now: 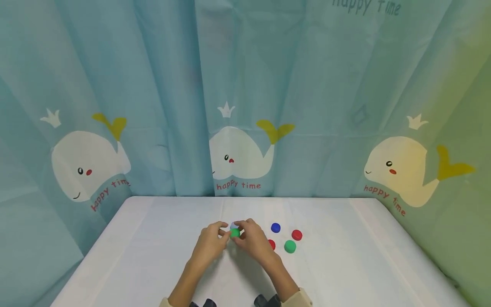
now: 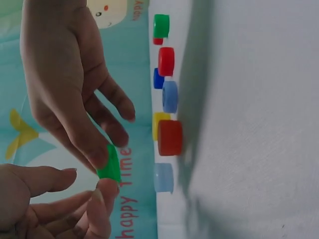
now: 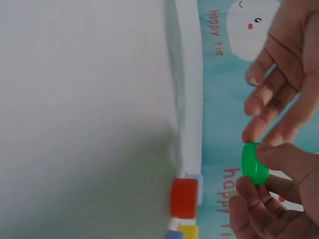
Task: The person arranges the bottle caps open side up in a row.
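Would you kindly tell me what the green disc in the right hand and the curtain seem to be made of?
The green disc looks like slightly glossy plastic: its colour is even, with a pale sheen. The curtain seems thin fabric, matte with soft folds, possibly coated.

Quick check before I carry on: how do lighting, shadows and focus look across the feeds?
Head view: bright overall, soft shadows on the white table; left wrist view: dimmer, with a long dark shadow band on the table beside the caps; right wrist view: also dim, a broad soft-edged shadow on the table, while the held green cap shows clearly.
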Demonstrator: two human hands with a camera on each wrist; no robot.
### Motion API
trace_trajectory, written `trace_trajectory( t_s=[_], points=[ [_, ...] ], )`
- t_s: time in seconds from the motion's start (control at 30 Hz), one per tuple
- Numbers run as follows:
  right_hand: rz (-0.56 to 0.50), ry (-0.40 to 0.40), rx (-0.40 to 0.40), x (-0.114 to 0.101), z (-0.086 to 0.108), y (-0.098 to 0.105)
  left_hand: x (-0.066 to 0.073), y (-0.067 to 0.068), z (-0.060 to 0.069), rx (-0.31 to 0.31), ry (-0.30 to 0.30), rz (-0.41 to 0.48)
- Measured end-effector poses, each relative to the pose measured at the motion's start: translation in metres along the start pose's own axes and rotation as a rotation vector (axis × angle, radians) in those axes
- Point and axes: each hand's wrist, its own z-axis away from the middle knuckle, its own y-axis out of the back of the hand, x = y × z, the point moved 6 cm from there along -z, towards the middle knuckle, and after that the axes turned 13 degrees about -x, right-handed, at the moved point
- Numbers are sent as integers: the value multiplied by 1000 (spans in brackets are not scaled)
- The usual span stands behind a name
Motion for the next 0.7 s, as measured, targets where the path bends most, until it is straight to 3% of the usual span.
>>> trace_trajectory(
  t_s=[0.47, 0.7],
  points=[
    [-56, 143, -36, -15, 6, 8, 0, 4, 2, -98, -71, 104],
    [-210, 162, 12, -7, 16, 7, 2, 1, 1, -140, -89, 129]
  ],
)
